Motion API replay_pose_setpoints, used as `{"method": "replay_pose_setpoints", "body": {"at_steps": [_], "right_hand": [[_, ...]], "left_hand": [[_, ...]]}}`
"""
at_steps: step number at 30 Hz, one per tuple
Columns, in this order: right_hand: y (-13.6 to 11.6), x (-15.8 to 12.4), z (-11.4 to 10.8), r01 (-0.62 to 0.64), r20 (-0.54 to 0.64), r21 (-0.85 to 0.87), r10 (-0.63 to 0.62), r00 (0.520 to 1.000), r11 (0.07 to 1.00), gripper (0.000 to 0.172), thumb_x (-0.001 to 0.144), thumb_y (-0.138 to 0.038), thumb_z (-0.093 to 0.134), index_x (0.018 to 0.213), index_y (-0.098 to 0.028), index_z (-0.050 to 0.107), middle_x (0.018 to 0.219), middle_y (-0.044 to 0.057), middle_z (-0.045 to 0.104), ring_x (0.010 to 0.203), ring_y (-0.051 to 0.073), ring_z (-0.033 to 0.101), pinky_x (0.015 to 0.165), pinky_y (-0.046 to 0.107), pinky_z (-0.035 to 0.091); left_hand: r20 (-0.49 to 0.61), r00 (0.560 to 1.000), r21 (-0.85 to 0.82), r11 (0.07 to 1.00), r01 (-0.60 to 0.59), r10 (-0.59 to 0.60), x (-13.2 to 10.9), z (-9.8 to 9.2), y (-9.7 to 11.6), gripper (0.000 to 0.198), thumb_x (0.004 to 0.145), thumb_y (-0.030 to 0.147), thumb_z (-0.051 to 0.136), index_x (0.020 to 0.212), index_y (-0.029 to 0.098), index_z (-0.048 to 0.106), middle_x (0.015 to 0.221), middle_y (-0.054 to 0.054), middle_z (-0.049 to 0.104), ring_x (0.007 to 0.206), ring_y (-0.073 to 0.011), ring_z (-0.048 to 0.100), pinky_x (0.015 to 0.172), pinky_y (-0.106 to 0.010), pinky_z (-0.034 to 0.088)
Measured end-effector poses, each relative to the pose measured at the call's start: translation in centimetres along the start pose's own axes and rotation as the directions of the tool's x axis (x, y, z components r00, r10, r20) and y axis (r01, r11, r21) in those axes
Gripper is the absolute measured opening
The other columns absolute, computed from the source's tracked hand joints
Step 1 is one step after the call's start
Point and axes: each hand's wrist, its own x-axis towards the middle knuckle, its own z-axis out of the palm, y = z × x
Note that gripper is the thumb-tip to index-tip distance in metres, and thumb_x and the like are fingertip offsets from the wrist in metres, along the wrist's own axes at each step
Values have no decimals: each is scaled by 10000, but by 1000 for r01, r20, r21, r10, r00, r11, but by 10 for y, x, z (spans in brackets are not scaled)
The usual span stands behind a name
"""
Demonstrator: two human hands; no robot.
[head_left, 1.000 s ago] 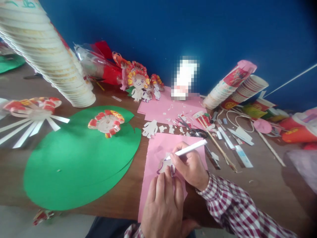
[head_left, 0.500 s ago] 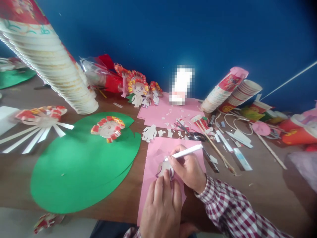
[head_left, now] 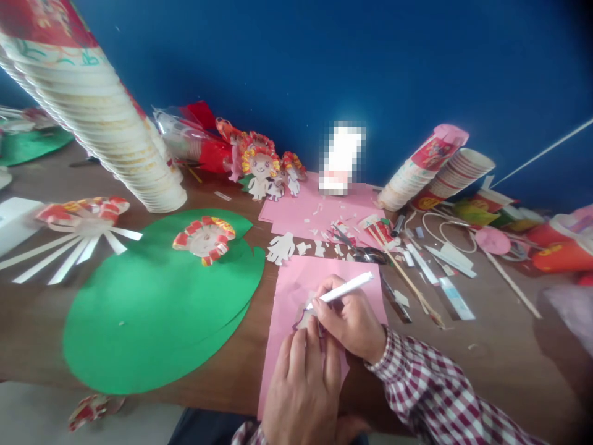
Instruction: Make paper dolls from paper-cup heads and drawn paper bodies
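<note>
My right hand is closed around a white marker pen, its tip down on a small pale paper cutout with purple lines. Fingers stretched out, my left hand lies flat and presses the cutout's lower part, which it hides. Beneath both hands is a pink sheet of paper. A white paper figure and several scraps lie just beyond the sheet. To the left, a red-and-yellow fringed paper-cup piece rests on a green leaf-shaped paper.
A tall stack of paper cups leans at the left, and another cup stack at the right. Scissors, sticks and paper strips lie right of the sheet. Finished paper dolls stand by the blue wall.
My right hand has shifted the pen slightly left and down over the cutout. My left hand stays pressed in place. The whole view has moved a little.
</note>
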Motion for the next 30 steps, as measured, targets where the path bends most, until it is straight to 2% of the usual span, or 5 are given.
{"method": "replay_pose_setpoints", "body": {"at_steps": [7,30], "right_hand": [[0,0,0,14,3,-17,-14,1000,1000,85,870,-248,509,805,-197,489,644,-25,546,541,110,520,515,216,414],[-1,0,1,24,2,-51,-24,1000,998,68,862,-229,520,807,-195,498,649,-25,557,552,109,530,536,217,422]], "left_hand": [[61,998,-18,1000,8,-7,1,-4,-1,902,712,805,357,1213,69,500,1188,-245,546,1085,-368,481,932,-474,344],[57,998,-22,1000,0,1,3,-5,-1,946,675,837,357,1198,67,526,1163,-230,566,1064,-369,497,943,-487,312]]}}
